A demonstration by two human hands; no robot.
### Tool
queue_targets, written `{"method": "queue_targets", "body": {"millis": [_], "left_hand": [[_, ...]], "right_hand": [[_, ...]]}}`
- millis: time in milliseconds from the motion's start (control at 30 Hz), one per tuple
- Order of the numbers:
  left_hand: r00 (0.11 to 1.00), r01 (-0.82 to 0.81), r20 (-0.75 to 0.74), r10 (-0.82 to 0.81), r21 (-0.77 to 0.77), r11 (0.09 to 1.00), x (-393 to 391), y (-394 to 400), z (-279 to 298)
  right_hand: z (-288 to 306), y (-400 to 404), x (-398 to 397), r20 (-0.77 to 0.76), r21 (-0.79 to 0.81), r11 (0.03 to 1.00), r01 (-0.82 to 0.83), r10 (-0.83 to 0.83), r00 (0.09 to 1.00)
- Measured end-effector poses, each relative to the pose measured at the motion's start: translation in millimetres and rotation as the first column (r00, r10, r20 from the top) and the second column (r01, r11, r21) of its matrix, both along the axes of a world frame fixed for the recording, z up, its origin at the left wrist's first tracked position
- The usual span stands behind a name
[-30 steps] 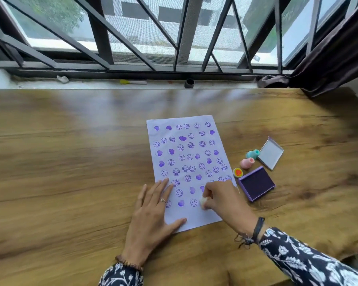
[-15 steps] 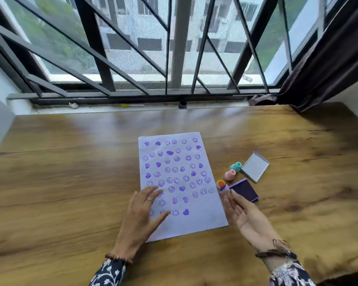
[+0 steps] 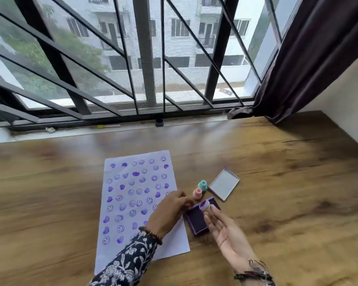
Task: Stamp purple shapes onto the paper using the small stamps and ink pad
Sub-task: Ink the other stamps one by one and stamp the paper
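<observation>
The white paper (image 3: 132, 195), covered with several purple hearts and smiley faces, lies in front of me on the wooden table. To its right sits the open purple ink pad (image 3: 196, 222). My right hand (image 3: 225, 232) is palm-up over the pad, its fingertips pinching a small stamp (image 3: 205, 205) whose purple inked face points up. My left hand (image 3: 170, 211) reaches across the paper's right edge. Its curled fingertips close on a small orange-red stamp (image 3: 187, 204) at the pad's left corner, mostly hidden by the fingers.
A pink stamp (image 3: 197, 193) and a teal stamp (image 3: 203, 185) stand just behind the pad. The pad's lid (image 3: 223, 185) lies beside them. A barred window and sill (image 3: 112, 126) run along the table's far edge. A dark curtain (image 3: 310, 58) hangs at the right.
My right hand left the paper, went to the ink pad and now holds a stamp face-up. My left hand slid off the paper's lower part toward the pad. My head has tilted up.
</observation>
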State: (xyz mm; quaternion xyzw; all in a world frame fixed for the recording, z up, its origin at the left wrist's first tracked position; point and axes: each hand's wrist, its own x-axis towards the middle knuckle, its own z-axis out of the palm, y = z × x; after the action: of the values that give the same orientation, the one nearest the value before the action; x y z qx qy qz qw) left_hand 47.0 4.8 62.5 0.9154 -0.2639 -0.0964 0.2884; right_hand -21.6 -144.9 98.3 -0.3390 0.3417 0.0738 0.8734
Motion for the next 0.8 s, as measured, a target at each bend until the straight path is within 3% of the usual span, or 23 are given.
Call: {"method": "queue_targets", "body": {"millis": [367,600,800], "left_hand": [[0.991,0.097,0.073,-0.109,0.159,0.983,0.0,-3.4,8.2],[0.990,0.140,0.005,-0.141,0.096,0.986,-1.9,0.8,6.3],[0.994,0.085,0.066,-0.090,0.077,0.993,-4.5,4.7,5.3]], "right_hand": [[-7.5,-9.0,9.1,0.067,-0.095,0.991,-0.091,0.098,0.993],[-5.0,-8.2,8.5,0.072,-0.107,0.991,-0.085,0.093,0.993],[-4.4,-4.2,6.5,0.066,-0.185,0.979,-0.090,0.103,0.992]]}}
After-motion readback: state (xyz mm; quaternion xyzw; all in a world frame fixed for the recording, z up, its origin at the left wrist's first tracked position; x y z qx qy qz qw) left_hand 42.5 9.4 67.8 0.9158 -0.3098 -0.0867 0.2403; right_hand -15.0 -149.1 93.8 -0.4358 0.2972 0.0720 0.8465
